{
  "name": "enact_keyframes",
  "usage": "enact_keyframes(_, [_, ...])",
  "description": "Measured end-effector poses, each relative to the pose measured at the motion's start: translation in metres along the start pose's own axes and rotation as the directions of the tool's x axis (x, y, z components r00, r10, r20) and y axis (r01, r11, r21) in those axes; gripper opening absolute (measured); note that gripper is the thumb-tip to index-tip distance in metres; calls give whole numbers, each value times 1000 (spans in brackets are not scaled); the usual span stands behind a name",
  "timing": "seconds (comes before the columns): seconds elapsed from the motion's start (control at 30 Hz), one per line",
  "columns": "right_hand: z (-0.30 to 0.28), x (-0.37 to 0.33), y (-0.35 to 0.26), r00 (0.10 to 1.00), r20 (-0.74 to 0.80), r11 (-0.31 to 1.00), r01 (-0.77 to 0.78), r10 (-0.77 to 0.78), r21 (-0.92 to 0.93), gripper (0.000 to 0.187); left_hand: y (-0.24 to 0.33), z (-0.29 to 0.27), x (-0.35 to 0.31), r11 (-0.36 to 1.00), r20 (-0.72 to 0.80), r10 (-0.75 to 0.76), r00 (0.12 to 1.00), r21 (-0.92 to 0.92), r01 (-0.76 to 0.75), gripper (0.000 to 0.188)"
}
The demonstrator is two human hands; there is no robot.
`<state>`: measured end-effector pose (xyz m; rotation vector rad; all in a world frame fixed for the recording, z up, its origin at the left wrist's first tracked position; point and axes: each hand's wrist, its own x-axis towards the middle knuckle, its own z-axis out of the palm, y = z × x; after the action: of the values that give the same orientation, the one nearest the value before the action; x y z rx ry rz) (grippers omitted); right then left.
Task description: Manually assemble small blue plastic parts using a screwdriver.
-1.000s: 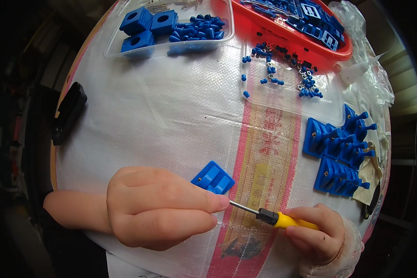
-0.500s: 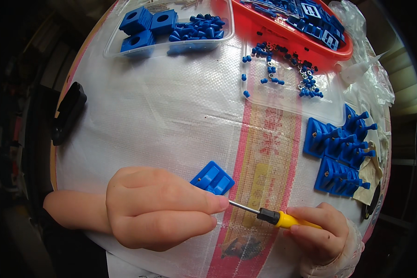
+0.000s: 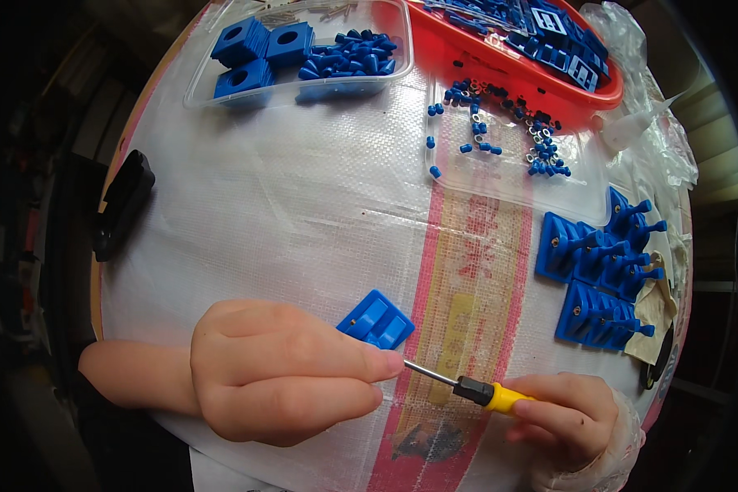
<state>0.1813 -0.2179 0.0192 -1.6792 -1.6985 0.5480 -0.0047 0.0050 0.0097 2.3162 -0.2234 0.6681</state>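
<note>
My left hand (image 3: pixel 283 369) is closed around a blue plastic part (image 3: pixel 377 320), whose square, ridged base shows beyond the fingers; the rest of it is hidden. A small brass-coloured screw head sits in the base. In my right hand (image 3: pixel 569 414) is a screwdriver (image 3: pixel 500 398) with a yellow handle, black collar and thin metal shaft. Its shaft points left and its tip disappears behind my left thumb and fingertips, so the contact point cannot be seen. The right fingers wrap the handle's end.
Several assembled blue pieces with pegs (image 3: pixel 602 271) stand at the right. A clear box (image 3: pixel 197 90) of blue squares and cones sits far left, beside a red basin (image 3: pixel 467 53) of blue parts. Small blue caps and rings lie on a clear lid (image 3: pixel 508 193). A black object (image 3: pixel 123 201) lies left.
My right fingers have shifted on the screwdriver handle, now covering more of its yellow end. The left hand and the blue part have barely moved.
</note>
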Motion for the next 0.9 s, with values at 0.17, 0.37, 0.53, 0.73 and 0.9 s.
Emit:
enact_keyframes(0.17, [-5,9,-2,995,-20,992,97,-95,80,33,0,0,0,1000,-2,1,1000,4,-1,21])
enact_keyframes(0.37, [-5,12,0,988,-36,987,149,-147,55,35,0,0,0,1000,1,-1,1000,4,1,22])
enact_keyframes(0.53, [-6,3,19,964,116,970,237,-241,48,32,0,1,-1,1000,-6,0,1000,6,0,23])
enact_keyframes(0.73, [-7,2,14,972,126,981,193,-196,35,32,1,0,-1,1000,-3,-14,1000,23,14,24])
enact_keyframes(0.9, [-3,2,8,990,33,989,138,-140,54,35,0,2,-3,1000,-35,-7,999,10,8,24])
